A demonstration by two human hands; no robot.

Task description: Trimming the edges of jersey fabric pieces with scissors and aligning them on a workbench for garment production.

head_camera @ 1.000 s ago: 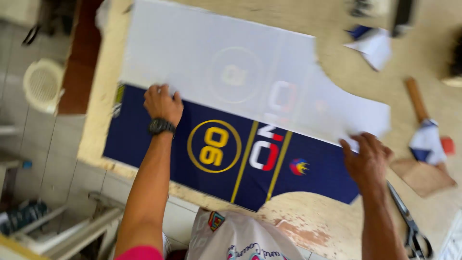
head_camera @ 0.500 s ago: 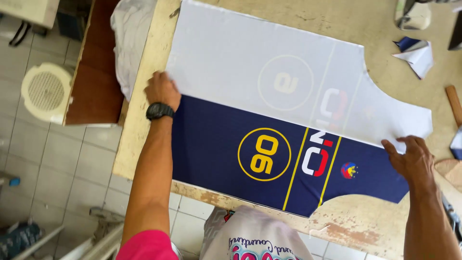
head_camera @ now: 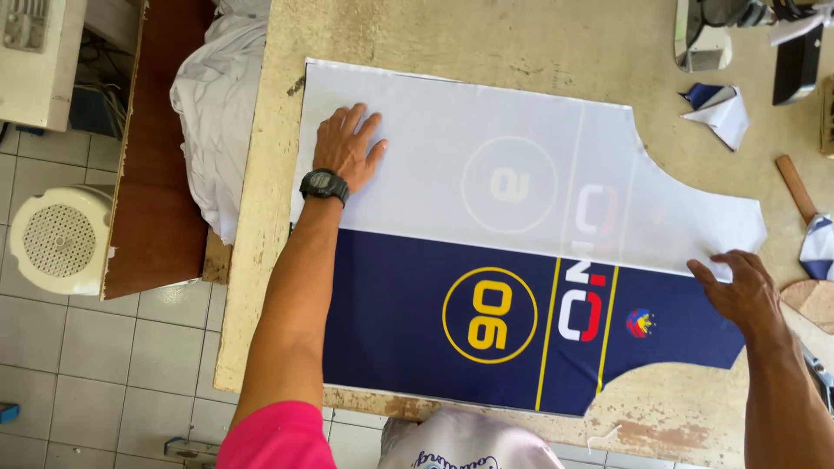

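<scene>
A navy printed jersey panel point(head_camera: 417, 313) with a yellow circle and stripes lies flat on the worn beige table point(head_camera: 417, 35). A white translucent sheet point(head_camera: 452, 156) of the same cut covers its far half. My left hand point(head_camera: 346, 146), with a black watch on the wrist, presses flat with spread fingers on the sheet's left end. At the right end, my right hand point(head_camera: 737, 285) rests palm down on the sheet's lower corner where it meets the navy panel. Neither hand grips anything.
A heap of white cloth point(head_camera: 213, 113) hangs off the table's left edge beside a brown board point(head_camera: 156, 174). Folded fabric scraps point(head_camera: 719, 108) and a wooden handle point(head_camera: 795, 187) lie at the right. A round white fan point(head_camera: 54, 239) stands on the tiled floor.
My left hand has moved from the sheet's edge up onto the white sheet. My right hand has stayed at the right corner. The camera view has shifted so the panel sits squarer.
</scene>
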